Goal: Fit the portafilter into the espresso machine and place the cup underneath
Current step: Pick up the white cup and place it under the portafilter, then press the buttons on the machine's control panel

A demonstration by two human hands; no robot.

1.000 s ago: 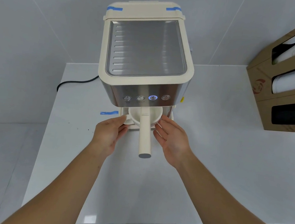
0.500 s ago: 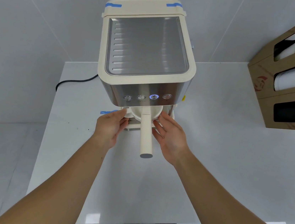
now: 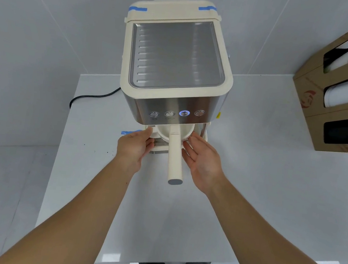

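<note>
In the head view, the cream portafilter (image 3: pixel 173 136) is seen seated under the front of the espresso machine (image 3: pixel 176 66) on the white table (image 3: pixel 252 163), its handle pointing back toward the person. The left hand (image 3: pixel 134 146) and right hand (image 3: pixel 202 157) are held on either side of it with fingertips reaching beneath the machine. The grip of each is loosely curled, and what it grasps cannot be told; the cup is hidden from view.

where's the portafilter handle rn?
Head view, centre: the portafilter handle sticks out toward the camera from under the espresso machine, between the left hand and right hand.
</note>
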